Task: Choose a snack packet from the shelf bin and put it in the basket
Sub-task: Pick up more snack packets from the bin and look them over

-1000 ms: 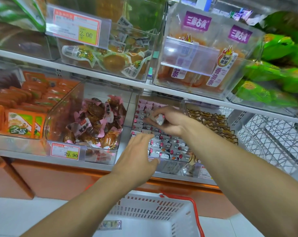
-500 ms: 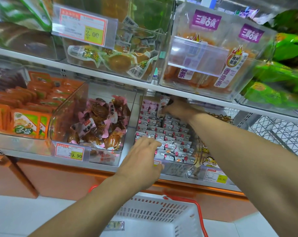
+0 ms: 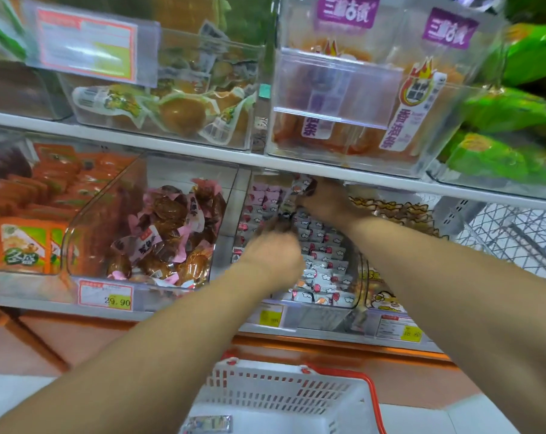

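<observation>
A: We start with the biggest thing, the shelving (image 3: 203,151), two white tiers packed with clear bins. On the upper tier we see a bin with purple labels (image 3: 353,98) at the right and a bin of tan vacuum-packed snacks (image 3: 177,98) to its left.

B: Below us sits the white basket (image 3: 284,399) with its red handle, on the floor in front of the shelf. We can make out one small packet lying inside it at the near edge.

A: On the lower tier we see orange packets (image 3: 24,227) at far left, then a bin of brown snacks in pink wrappers (image 3: 168,233), then the shelf bin (image 3: 309,264) of small white-and-pink packets where both our arms reach.

B: Our right hand (image 3: 325,200) is at the back of that bin, just under the upper shelf, fingers curled around a snack packet (image 3: 301,186) held up above the others.

A: Our left hand (image 3: 276,255) is over the middle of the same bin, badly blurred. Its fingers look bent down toward the packets, but we cannot tell whether it has hold of anything.
</observation>
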`<state>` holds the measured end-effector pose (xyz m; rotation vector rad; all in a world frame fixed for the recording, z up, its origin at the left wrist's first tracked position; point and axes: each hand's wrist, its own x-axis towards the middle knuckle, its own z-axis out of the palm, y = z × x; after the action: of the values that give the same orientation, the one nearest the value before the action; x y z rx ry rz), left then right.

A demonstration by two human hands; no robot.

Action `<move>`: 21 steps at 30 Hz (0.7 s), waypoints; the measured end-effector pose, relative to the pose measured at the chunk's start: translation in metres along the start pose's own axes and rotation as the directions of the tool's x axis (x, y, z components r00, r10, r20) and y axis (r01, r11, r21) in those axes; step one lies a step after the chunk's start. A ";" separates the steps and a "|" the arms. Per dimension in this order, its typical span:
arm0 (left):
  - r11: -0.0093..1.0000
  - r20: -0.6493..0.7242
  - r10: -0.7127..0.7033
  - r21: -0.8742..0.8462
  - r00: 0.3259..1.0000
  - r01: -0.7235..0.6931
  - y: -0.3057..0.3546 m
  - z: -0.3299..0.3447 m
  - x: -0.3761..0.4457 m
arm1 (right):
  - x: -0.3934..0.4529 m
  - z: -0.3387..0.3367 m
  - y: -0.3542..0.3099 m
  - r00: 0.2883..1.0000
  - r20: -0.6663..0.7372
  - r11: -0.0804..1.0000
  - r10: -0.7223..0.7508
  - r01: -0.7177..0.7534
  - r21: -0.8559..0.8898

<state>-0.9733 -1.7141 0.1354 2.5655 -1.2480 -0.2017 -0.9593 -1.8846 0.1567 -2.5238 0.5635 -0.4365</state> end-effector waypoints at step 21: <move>0.983 0.093 -0.114 0.156 0.989 0.099 -0.001 0.005 0.036 | -0.003 0.006 0.000 0.984 -0.048 0.984 -0.173 0.171 -0.050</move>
<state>-0.9514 -1.7422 0.1304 2.7874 -1.2042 -0.2732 -0.9597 -1.8801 0.1513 -2.6224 0.3797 -0.5595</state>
